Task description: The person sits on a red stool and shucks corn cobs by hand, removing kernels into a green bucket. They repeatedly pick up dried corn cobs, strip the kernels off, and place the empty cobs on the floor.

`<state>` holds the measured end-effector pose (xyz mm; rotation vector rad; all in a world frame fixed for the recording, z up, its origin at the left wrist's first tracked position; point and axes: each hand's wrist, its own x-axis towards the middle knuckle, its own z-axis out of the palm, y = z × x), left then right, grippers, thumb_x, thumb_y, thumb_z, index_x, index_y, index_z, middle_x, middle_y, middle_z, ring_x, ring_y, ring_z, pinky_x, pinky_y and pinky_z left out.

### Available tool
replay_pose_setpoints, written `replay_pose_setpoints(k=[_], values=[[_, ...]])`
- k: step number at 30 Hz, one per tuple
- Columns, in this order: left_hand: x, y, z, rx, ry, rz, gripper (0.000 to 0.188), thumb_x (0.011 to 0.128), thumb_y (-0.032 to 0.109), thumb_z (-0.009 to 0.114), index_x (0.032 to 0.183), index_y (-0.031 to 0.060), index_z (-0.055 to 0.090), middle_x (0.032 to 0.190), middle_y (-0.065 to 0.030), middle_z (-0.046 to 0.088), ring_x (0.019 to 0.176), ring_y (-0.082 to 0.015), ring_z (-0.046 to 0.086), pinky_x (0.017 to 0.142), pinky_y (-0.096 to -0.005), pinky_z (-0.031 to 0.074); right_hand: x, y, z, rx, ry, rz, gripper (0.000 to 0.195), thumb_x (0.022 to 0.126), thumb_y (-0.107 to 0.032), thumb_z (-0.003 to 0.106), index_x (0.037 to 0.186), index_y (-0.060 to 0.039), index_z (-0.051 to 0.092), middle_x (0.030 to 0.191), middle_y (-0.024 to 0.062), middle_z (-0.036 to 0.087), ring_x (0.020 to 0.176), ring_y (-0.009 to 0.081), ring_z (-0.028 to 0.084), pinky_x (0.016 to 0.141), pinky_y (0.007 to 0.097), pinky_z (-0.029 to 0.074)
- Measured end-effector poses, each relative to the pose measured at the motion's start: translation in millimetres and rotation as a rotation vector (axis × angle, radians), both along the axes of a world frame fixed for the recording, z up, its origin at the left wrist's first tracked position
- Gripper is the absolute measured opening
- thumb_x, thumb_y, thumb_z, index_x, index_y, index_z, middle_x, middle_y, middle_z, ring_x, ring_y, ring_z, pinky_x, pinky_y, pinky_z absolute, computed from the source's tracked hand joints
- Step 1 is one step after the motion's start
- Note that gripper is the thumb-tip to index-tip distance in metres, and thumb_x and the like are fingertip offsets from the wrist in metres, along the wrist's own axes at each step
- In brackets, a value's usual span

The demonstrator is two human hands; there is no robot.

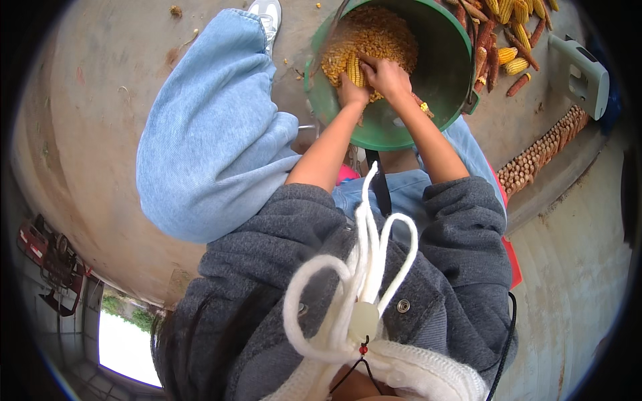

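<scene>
A green plastic bucket stands between the person's legs, with loose corn kernels heaped inside. Over the kernels, my left hand grips a yellow ear of corn from its near side. My right hand is at the right of that ear, its index finger reaching toward the far part; whether the fingers press on it is not clear. Beside the right wrist, a mostly bare cob with a few kernels lies in the bucket.
Bare cobs and yellow ears lie piled on the concrete floor at upper right. Near them is a grey-green plastic stool. A long row of stacked cobs runs along the wall. Red machinery stands at far left.
</scene>
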<state>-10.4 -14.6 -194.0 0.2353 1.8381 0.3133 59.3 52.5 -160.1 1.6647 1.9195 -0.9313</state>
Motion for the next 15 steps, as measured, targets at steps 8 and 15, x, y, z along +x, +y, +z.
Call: replay_pose_setpoints(k=[8, 15], values=[[-3.4, 4.1, 10.7, -0.071, -0.029, -0.066, 0.079, 0.059, 0.027, 0.070, 0.122, 0.0063, 0.028, 0.109, -0.0205, 0.050, 0.101, -0.0324, 0.050, 0.083, -0.0375, 0.042, -15.2, 12.1, -16.2, 0.003, -0.056, 0.016, 0.027, 0.081, -0.033, 0.046, 0.105, -0.0285, 0.057, 0.086, 0.0115, 0.061, 0.079, 0.0290, 0.058, 0.067, 0.0388, 0.047], [8.3, -7.2, -5.6, -0.019, 0.152, -0.098, 0.070, 0.058, 0.020, 0.069, 0.116, 0.0064, 0.031, 0.106, -0.0193, 0.052, 0.095, -0.0330, 0.052, 0.081, -0.0384, 0.043, 10.5, 28.4, 10.5, 0.049, 0.186, -0.175, 0.029, 0.080, -0.036, 0.049, 0.103, -0.0221, 0.059, 0.085, 0.0118, 0.062, 0.083, 0.0298, 0.058, 0.072, 0.0369, 0.046]])
